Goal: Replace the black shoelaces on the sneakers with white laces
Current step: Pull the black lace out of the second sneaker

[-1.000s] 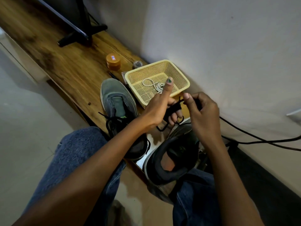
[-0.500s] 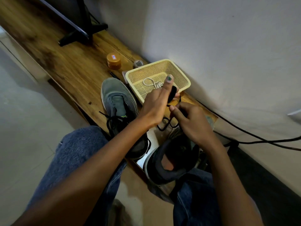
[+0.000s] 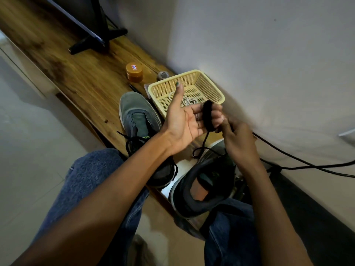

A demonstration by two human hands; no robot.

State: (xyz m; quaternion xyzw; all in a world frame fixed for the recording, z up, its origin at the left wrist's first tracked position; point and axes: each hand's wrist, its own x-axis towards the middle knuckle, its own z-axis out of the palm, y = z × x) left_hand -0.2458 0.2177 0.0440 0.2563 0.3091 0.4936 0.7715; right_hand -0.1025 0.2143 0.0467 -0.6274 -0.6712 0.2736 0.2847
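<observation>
Black lace: wound in a thick coil around the fingers of the left hand, just in front of the basket; a loose tail hangs down toward the near sneaker.
Left hand: palm up, thumb raised, fingers nearly straight, carrying the coil.
Right hand: just right of the coil, fingers curled; they seem to pinch the lace's tail, though blur hides the contact.
Near sneaker: on the lap, in front of the basket, its eyelets out of sight.
Far sneaker: on the tabletop, left of the basket, black lace tied in it.
White laces: lying inside the basket.
Step in hand: likely winding up the removed lace; keep turns snug, tuck the tail in so the coil holds.
Around: orange jar behind the basket; black cable to its right.
In the way: the left thumb crosses the basket; the hanging tail could snag the sneaker.
</observation>
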